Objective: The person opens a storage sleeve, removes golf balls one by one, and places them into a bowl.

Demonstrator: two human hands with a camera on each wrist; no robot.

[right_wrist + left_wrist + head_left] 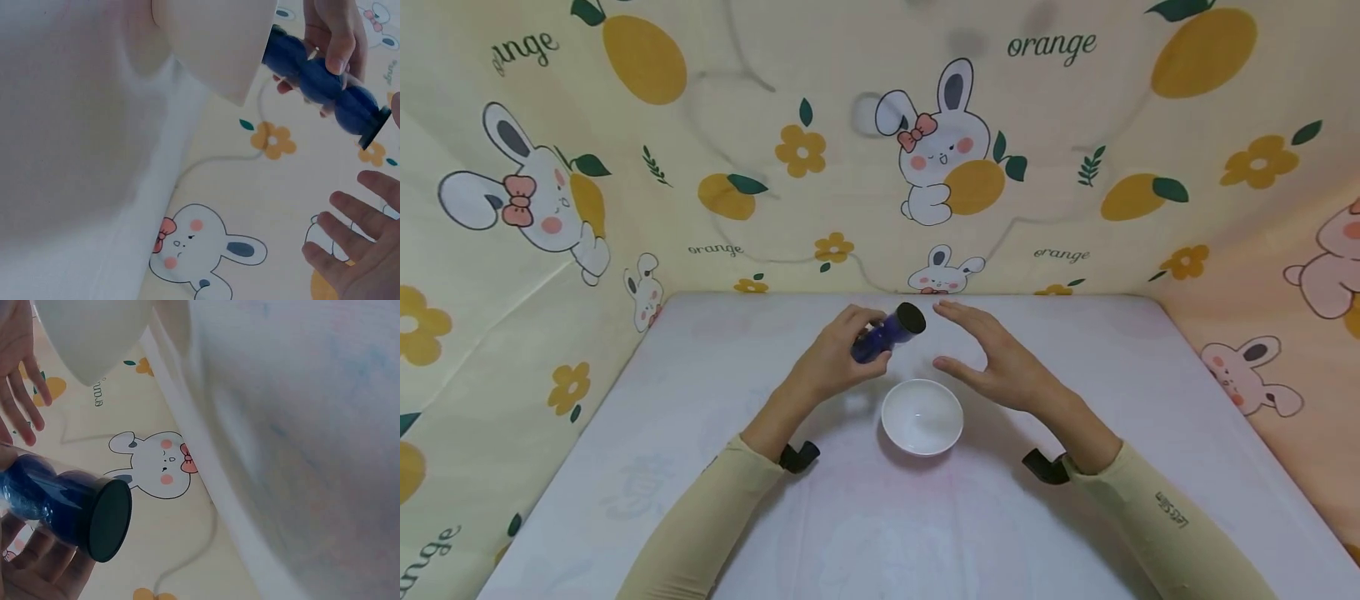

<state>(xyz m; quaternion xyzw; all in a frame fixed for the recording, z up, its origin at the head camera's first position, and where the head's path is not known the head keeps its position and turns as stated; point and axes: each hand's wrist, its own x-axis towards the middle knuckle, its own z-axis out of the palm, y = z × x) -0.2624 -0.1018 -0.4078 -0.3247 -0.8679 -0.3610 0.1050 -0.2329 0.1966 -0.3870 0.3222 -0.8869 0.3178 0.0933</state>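
My left hand (835, 360) holds a clear plastic tube (883, 333) of blue balls, thumb on one side and fingers on the other. The tube is tilted, its dark cap (111, 520) pointing up and toward the right hand. Three blue balls (322, 81) show in a row through its wall in the right wrist view. My right hand (1000, 358) hovers to the right of the cap with fingers spread and nothing in it. A white bowl (922, 417) stands upright on the table, just nearer than the tube and between the two forearms.
A white cloth (880, 533) covers the table. Behind and at both sides hangs a printed curtain (850, 50) with rabbits and oranges. Black wrist mounts (1047, 467) stick out from the beige sleeves (1157, 517).
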